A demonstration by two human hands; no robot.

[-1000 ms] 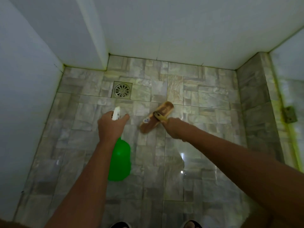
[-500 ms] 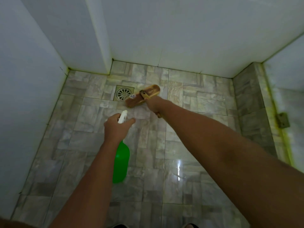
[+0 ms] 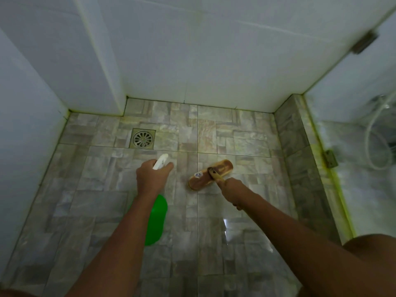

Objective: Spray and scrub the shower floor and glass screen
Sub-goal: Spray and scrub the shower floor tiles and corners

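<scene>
The person stands in the shower and looks down at the shower floor point(image 3: 102, 202). The left hand point(image 3: 150, 179) is wrapped tight around the neck of a green spray bottle point(image 3: 156, 221). Its white nozzle point(image 3: 160, 161) points toward the far wall, at the round drain point(image 3: 143, 138) near the far left corner.

The right hand point(image 3: 234, 190) is curled around the handle of a wooden scrub brush point(image 3: 211, 177). The brush head sits flat on the tiles in the middle of the floor, just past the right hand. Its long side runs slanted, with one end nearer the bottle and the other end toward the far right. The two hands are near each other but not touching.

The glass screen point(image 3: 364, 168) stands along the right edge of the floor. I think floor scrubbing comes next, and the right hand is the closer one for that.
</scene>
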